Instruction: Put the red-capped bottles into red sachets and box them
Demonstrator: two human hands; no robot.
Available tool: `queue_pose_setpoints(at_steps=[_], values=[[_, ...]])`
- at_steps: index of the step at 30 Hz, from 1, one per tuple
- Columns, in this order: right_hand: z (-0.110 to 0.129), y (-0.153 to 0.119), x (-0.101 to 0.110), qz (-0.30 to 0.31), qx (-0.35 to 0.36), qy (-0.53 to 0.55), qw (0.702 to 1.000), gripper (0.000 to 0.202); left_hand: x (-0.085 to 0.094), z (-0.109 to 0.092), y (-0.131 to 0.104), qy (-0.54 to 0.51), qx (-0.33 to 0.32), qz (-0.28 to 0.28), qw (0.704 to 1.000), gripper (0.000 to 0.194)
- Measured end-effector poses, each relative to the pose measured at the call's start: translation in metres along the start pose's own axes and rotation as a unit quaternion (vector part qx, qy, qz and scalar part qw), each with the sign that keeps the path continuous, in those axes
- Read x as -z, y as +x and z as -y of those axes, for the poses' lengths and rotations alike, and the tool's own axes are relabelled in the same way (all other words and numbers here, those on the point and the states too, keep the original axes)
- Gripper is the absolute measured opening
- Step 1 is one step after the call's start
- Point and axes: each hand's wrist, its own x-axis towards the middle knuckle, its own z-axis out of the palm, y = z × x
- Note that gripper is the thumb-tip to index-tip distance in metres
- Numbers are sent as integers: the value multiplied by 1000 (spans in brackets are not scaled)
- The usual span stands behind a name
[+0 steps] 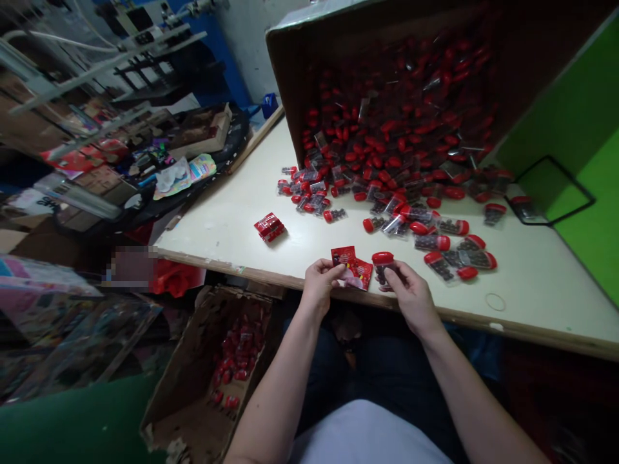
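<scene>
Between its thumb and fingers my left hand (pixel 320 281) pinches a red printed packet (pixel 358 273), perhaps two overlapping, at the table's near edge. Just to the right, my right hand (pixel 410 291) grips a small clear jar (pixel 383 260) with a red lid and dark round pieces inside, held upright. The jar and packet are close together. A small stack of red packets (pixel 269 227) lies on the table to the left. Many more red-lidded jars (pixel 438 242) are scattered beyond and right of my hands.
A large cardboard box (pixel 285 84) on its side spills jars onto the white table (pixel 227 225). Below the table, at left, an open carton (pixel 186 361) contains red-topped items. A rubber band (pixel 495 301) and a black wire frame (pixel 556 222) are at right; a machine (pixel 87 84) stands left.
</scene>
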Motion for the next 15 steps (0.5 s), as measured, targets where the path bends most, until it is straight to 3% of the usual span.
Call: queue_pose_setpoints(at_steps=[4,8,12,15], values=[[12,-10,-1,1,-12,31,999,30,-8,-1,-11,-111,86,66,988,33],[24,-19,1,15,5,40,999,29,-19,1,-21,-141,135,136,971,30],[31,-25,2,17,18,27,999,28,-27,1,-30,-131,145,133,972,27],[32,-28,3,3,18,19,1000,28,-30,-1,-32,-126,119,108,979,29]])
